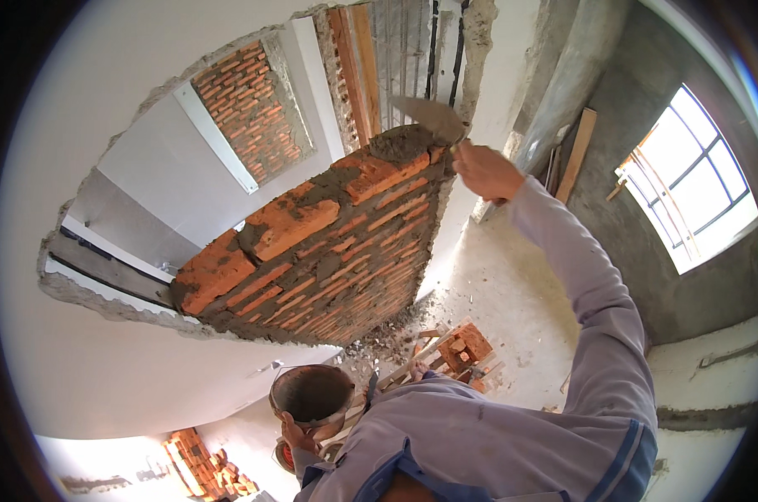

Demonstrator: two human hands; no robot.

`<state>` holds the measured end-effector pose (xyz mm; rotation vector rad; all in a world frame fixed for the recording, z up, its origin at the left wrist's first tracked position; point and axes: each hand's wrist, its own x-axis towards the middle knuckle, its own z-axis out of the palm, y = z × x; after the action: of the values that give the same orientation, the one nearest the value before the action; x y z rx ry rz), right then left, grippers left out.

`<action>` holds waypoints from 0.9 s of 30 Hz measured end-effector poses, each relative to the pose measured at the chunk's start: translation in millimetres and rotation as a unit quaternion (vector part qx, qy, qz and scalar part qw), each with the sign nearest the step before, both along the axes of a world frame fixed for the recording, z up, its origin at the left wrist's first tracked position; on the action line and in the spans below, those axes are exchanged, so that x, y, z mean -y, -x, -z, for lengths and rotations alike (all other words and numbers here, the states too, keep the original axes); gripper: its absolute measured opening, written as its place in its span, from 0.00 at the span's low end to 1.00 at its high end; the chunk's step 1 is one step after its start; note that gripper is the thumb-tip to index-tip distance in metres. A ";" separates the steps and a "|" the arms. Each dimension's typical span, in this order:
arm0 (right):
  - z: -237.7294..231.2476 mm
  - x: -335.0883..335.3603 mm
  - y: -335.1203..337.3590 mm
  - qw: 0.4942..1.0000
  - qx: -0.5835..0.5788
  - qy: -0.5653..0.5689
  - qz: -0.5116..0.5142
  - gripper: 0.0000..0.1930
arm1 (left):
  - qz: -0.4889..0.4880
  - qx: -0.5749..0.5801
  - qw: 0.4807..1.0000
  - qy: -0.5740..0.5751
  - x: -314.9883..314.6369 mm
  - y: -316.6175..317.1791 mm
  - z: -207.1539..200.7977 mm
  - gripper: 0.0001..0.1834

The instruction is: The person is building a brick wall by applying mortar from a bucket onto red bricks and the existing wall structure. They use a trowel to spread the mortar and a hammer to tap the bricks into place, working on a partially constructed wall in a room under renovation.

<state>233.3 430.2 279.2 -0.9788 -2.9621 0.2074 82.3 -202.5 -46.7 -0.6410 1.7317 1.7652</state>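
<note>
My right hand is closed round the handle of a pointed trowel, at the far end of a partly built brick wall. The blade lies over a heap of wet grey mortar on the top course; it is slightly blurred. Several orange bricks, smeared with mortar, form that course, the nearest being a tilted-looking brick. Down by my body, my left hand grips the side of a mortar bucket, whose inside is coated grey. The fingers beneath the bucket are partly hidden.
The wall fills a rough-edged opening in a white wall. Below are stacked bricks on planks, rubble at the wall's foot, and another brick pile at lower left. A barred window and leaning board stand right.
</note>
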 end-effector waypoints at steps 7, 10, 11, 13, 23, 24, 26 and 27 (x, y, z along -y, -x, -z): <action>8.2 9.3 23.2 0.998 -0.004 0.056 0.015 0.13 | -0.015 -0.016 0.999 0.036 32.9 19.3 21.0 0.26; 12.0 9.7 32.8 0.995 0.091 -0.027 -0.035 0.08 | -0.011 -0.088 0.996 0.023 33.8 22.8 24.9 0.29; 14.8 12.2 43.4 0.979 0.146 -0.110 -0.088 0.06 | 0.015 -0.134 0.990 0.034 38.5 20.2 23.8 0.29; 18.3 17.3 51.1 0.947 0.184 -0.222 -0.141 0.06 | 0.011 -0.135 0.990 0.028 46.0 22.8 21.4 0.29; 27.0 -37.2 42.1 0.976 0.201 -0.070 -0.038 0.11 | -0.009 -0.017 0.999 0.037 82.5 28.3 22.0 0.31; 26.0 -40.1 39.6 0.979 0.183 -0.088 -0.025 0.11 | -0.012 -0.017 0.999 0.045 89.0 31.0 30.4 0.31; 10.3 -9.8 39.9 0.988 0.076 -0.124 0.049 0.10 | -0.040 -0.004 0.996 0.080 105.2 31.0 43.1 0.31; -3.4 15.5 38.8 0.984 -0.014 -0.139 0.114 0.11 | -0.055 0.004 0.994 0.099 110.0 28.4 45.4 0.31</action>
<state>194.5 414.7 282.6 -1.2427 -2.7207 -0.1898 53.9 -312.5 -92.1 -0.8405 1.9146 1.6718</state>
